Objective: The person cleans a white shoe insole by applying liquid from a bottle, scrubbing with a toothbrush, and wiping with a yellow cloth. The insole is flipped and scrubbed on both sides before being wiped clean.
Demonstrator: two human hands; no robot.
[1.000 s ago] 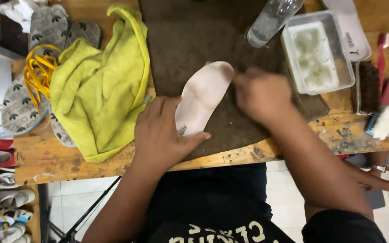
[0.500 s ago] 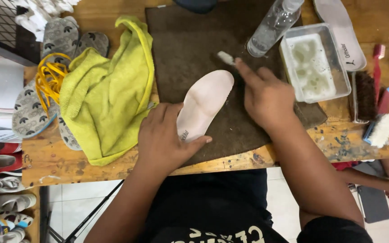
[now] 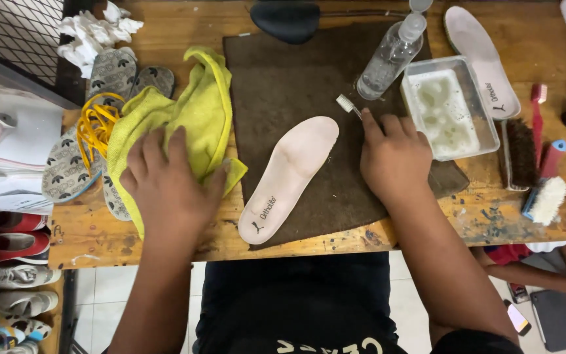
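1. A small toothbrush (image 3: 346, 105) is being gripped by the closed fingers (image 3: 388, 128) of the right hand (image 3: 394, 157), its bristle head protruding at upper left.
2. The yellow cloth (image 3: 185, 115) is being pressed by the spread, flat fingers (image 3: 158, 147) of the left hand (image 3: 168, 187); nothing is being grasped.
3. The pale insole (image 3: 289, 174) is being left untouched between both hands on the brown mat (image 3: 283, 85).
4. A clear tray (image 3: 450, 108) of foamy liquid is being kept just beside the right hand.

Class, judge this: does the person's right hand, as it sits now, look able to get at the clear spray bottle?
Probably yes. The right hand, holding a toothbrush, lies just below the spray bottle, with only bare brown mat between them. The toothbrush occupies its grip, though.
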